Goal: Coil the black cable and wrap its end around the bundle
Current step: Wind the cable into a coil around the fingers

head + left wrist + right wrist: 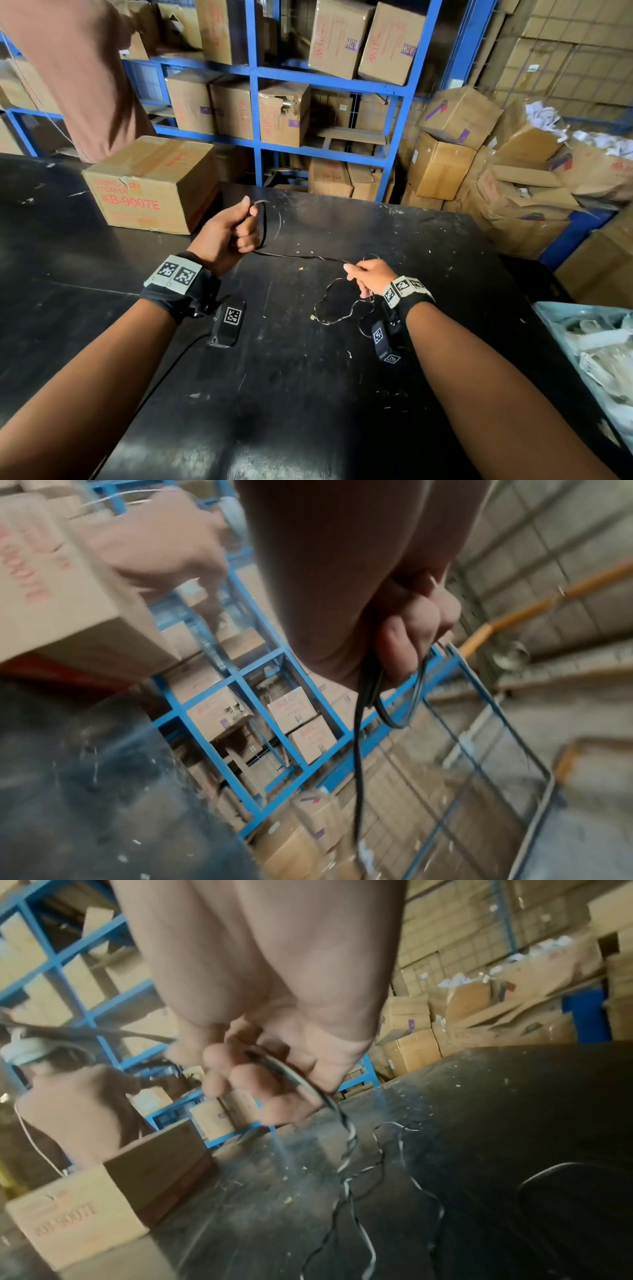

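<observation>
A thin black cable [298, 257] stretches between my two hands above the black table [428, 240]. My left hand [236, 226] is raised with its fingers curled round a small loop of the cable [394, 710], which hangs below the fist. To the right and nearer me, my right hand [364, 275] pinches the cable [291, 1074] between thumb and fingers. The loose rest of the cable [337, 308] lies in wavy loops on the table under the right hand, seen also as twisted cable strands [349, 1150] trailing down from the right hand [260, 1085].
A cardboard box [150, 183] with red print stands on the table at the back left. Another person [78, 68] stands behind it. Blue shelving [322, 82] full of boxes lines the far side. A blue bin [589, 349] with plastic wrap sits at the right edge.
</observation>
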Demonstrator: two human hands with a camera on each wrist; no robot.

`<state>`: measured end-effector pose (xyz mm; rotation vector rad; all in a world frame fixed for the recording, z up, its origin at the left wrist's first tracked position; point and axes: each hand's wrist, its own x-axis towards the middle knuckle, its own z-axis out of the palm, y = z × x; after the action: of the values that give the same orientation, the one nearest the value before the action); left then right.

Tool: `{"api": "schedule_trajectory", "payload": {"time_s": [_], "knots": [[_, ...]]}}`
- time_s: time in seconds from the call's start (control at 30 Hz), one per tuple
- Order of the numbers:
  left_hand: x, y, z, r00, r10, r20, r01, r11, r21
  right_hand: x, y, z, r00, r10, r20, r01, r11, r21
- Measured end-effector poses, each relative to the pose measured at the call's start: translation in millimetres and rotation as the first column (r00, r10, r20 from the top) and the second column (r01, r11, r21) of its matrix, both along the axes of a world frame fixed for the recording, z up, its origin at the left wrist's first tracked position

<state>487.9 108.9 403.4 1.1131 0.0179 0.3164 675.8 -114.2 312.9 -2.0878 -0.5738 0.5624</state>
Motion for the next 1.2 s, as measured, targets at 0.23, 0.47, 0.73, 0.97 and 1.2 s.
{"api": "schedule_trajectory", "payload": {"time_s": [0.23, 0.47, 0.73, 0.97, 1.2], "knots": [[19, -29, -49, 0.965, 0.06, -0.254, 0.103, 0.807, 0.581, 3, 34, 55, 0.946, -0.284, -0.156, 0.317, 0.912, 0.26], [42, -42, -79, 0.929, 0.146, -0.339, 0.04, 0.873, 0.486, -35, 56, 120, 0.967, 0.204, -0.151, -0.103, 0.86, 0.5], [53, -17, -71, 0.895, 0.316, -0.314, -0.313, 0.948, 0.061, -73, 52, 103, 0.93, 0.362, -0.061, -0.324, 0.889, 0.324], [48, -6, -48, 0.971, 0.187, -0.151, -0.234, 0.877, -0.42, -82, 57, 55, 0.914, 0.401, -0.061, -0.398, 0.915, 0.062], [30, -21, -13, 1.0, 0.013, -0.008, -0.015, 0.968, -0.251, -62, 55, 24, 0.942, 0.335, -0.008, -0.333, 0.94, 0.067]]}}
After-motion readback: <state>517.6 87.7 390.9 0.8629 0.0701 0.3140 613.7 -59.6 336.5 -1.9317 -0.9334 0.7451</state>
